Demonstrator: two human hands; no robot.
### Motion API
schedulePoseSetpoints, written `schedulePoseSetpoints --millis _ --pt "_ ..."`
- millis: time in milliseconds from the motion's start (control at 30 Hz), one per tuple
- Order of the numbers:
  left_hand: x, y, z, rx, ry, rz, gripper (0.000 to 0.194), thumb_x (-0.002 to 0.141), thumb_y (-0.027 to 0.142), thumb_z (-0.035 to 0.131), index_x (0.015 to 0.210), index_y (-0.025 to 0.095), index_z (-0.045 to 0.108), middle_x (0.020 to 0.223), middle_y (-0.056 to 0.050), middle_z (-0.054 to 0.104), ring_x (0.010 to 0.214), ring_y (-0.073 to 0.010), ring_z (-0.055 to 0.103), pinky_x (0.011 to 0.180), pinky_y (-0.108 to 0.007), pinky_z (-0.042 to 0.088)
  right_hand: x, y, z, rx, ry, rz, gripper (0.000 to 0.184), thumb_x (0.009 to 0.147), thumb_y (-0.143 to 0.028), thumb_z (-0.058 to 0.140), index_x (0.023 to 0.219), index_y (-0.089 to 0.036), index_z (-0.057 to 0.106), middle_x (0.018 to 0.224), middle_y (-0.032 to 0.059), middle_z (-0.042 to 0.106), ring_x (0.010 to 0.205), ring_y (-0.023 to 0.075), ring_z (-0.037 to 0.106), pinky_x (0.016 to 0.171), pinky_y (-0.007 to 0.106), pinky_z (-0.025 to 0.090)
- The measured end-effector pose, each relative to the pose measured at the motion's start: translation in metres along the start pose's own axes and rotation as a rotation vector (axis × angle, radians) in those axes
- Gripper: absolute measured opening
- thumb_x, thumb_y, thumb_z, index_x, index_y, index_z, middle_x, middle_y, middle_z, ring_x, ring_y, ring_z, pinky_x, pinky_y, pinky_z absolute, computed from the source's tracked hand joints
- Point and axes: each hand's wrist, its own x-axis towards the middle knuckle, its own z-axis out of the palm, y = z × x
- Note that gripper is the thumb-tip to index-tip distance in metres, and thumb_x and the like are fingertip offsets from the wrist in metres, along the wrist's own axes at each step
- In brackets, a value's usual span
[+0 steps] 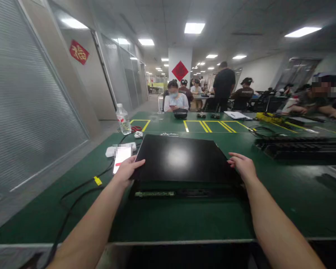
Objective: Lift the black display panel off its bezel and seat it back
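A flat black metal cover panel (pixel 182 158) lies on top of a black chassis (pixel 184 193) on the green table mat (pixel 184 220) in front of me. My left hand (pixel 128 170) grips the panel's near left corner, thumb on top. My right hand (pixel 242 165) holds the near right corner with its fingers curled over the edge. The chassis front shows below the panel, with a green strip at its left.
A phone (pixel 121 158) and a white device (pixel 120 148) lie left of the panel, with black cables (pixel 81 186) trailing off. A water bottle (pixel 123 119) and red scissors (pixel 136 129) stand farther back. Another black chassis (pixel 302 146) sits right. Several people sit and stand beyond.
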Motion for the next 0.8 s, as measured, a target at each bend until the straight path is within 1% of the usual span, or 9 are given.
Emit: schedulePoseSetpoints --millis 133,333,433,533,667,800 --pt "0.003 -0.002 -0.001 -0.009 -0.001 -0.027 0.022 0.078 -0.004 0.072 0.094 0.011 0.075 0.074 -0.008 0.08 0.054 -0.0177 0.073 0.053 -0.023 0.062 0.001 0.0 -0.002 -0.052 0.003 -0.006 0.049 0.072 -0.03 0.068 0.117 -0.016 0.081 0.075 0.0077 0.078 0.066 0.0206 0.073 0.059 0.027 0.051" --pt "0.005 -0.005 -0.004 -0.012 -0.03 -0.043 0.034 0.075 -0.003 0.077 0.105 0.012 0.075 0.079 -0.009 0.081 0.055 -0.0199 0.074 0.056 -0.028 0.064 -0.001 -0.001 -0.004 -0.198 0.01 0.004 0.051 0.074 -0.034 0.065 0.12 -0.018 0.08 0.077 0.0075 0.079 0.064 0.0212 0.071 0.058 0.029 0.05" --pt "0.01 -0.007 -0.009 -0.011 -0.049 -0.025 0.042 0.072 -0.002 0.081 0.11 0.013 0.075 0.082 -0.008 0.082 0.057 -0.0201 0.075 0.056 -0.028 0.064 -0.004 -0.004 -0.002 -0.235 -0.006 0.02 0.052 0.074 -0.034 0.065 0.121 -0.017 0.079 0.075 0.0079 0.079 0.063 0.0213 0.071 0.059 0.029 0.05" --pt "0.018 -0.01 -0.016 -0.017 -0.037 -0.004 0.047 0.07 0.0 0.083 0.114 0.014 0.075 0.082 -0.008 0.081 0.057 -0.0199 0.075 0.055 -0.027 0.063 -0.007 -0.007 0.0 -0.248 -0.009 0.043 0.052 0.074 -0.035 0.065 0.122 -0.017 0.078 0.074 0.0072 0.078 0.061 0.0211 0.07 0.059 0.03 0.05" --pt "0.025 -0.013 -0.023 -0.014 -0.047 0.015 0.044 0.073 0.001 0.081 0.114 0.015 0.074 0.083 -0.008 0.081 0.061 -0.0203 0.076 0.057 -0.027 0.063 -0.01 -0.009 0.001 -0.253 -0.006 0.043 0.051 0.074 -0.035 0.067 0.121 -0.017 0.078 0.073 0.0071 0.078 0.061 0.0212 0.069 0.061 0.03 0.051" --pt "0.026 -0.013 -0.023 -0.003 -0.019 -0.001 0.04 0.075 0.0 0.076 0.111 0.016 0.072 0.081 -0.008 0.08 0.058 -0.0211 0.075 0.055 -0.028 0.063 -0.011 -0.01 0.001 -0.255 -0.004 0.036 0.049 0.074 -0.034 0.066 0.119 -0.018 0.079 0.072 0.0067 0.077 0.061 0.0213 0.07 0.061 0.03 0.051"
